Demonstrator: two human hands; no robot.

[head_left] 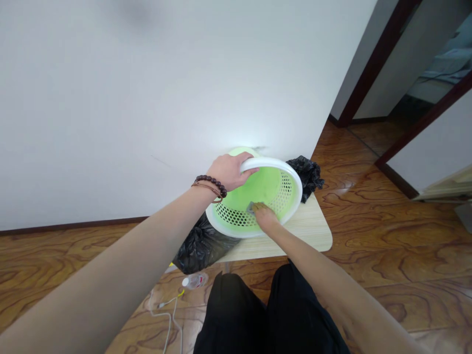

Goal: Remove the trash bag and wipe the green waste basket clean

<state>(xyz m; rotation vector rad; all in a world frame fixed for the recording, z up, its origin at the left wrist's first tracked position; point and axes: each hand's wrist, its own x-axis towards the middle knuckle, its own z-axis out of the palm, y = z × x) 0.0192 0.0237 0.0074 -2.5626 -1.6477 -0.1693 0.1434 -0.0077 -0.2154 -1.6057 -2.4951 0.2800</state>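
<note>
A green plastic basket [245, 189] with a white rim and a band of holes is tilted with its mouth toward me, above a pale wood-grain board [309, 231]. My left hand [230, 171], with a beaded bracelet at the wrist, is closed over the upper rim, thumb inside. Inside the basket, my right hand [264, 216] presses a small grey cloth [251, 208] against the inner wall near the holes. Part of the cloth is hidden under the fingers.
Black plastic bags lie left [202, 243] and right [308, 174] of the basket. A white wall [147, 98] stands right behind it. On the wooden floor [368, 236] are a plastic bottle [195, 280] and a white cable [170, 317]. A doorway opens at the upper right.
</note>
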